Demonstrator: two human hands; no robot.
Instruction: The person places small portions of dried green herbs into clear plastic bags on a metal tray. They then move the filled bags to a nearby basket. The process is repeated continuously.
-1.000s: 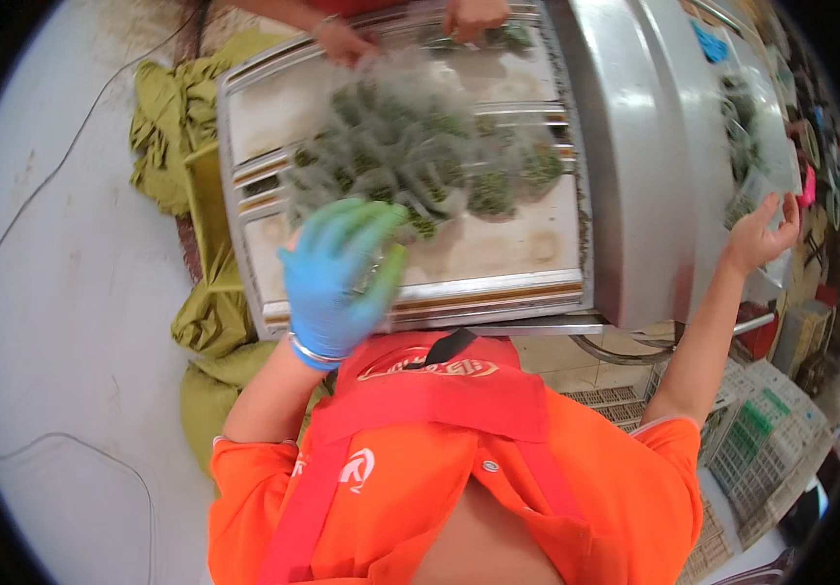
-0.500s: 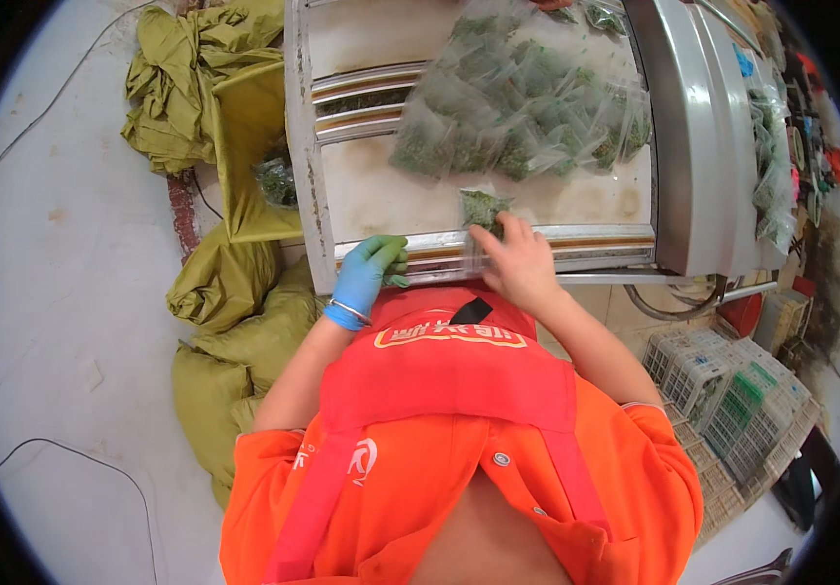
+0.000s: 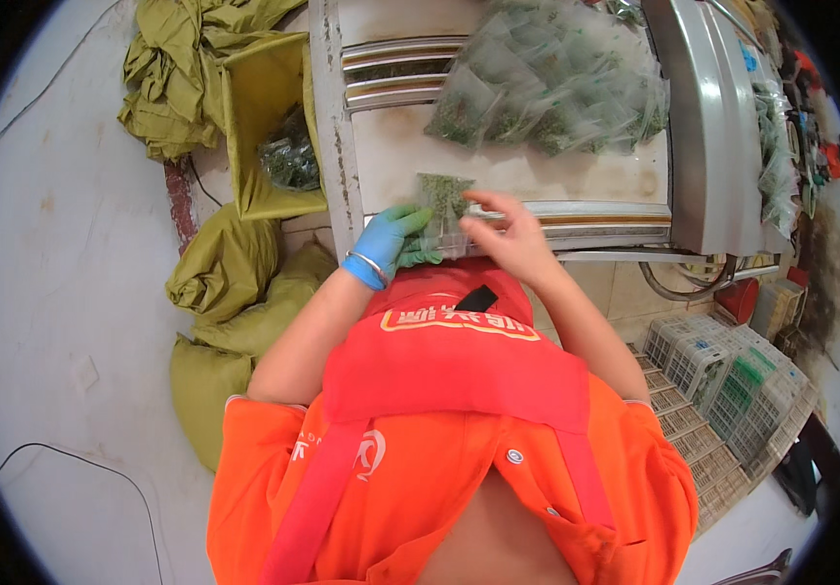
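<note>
At the near edge of the metal worktable (image 3: 498, 185), the blue-gloved left hand (image 3: 392, 244) and the bare right hand (image 3: 507, 239) pinch one small clear bag of green herbs (image 3: 442, 200) between closed fingers. Its long axis points away from the person. Bare tabletop lies between it and the pile of similar clear bags (image 3: 551, 93) at the far edge. Olive sacks (image 3: 234, 263) crowd the table's left side; pale plastic crates (image 3: 722, 375) stand at the right.
</note>
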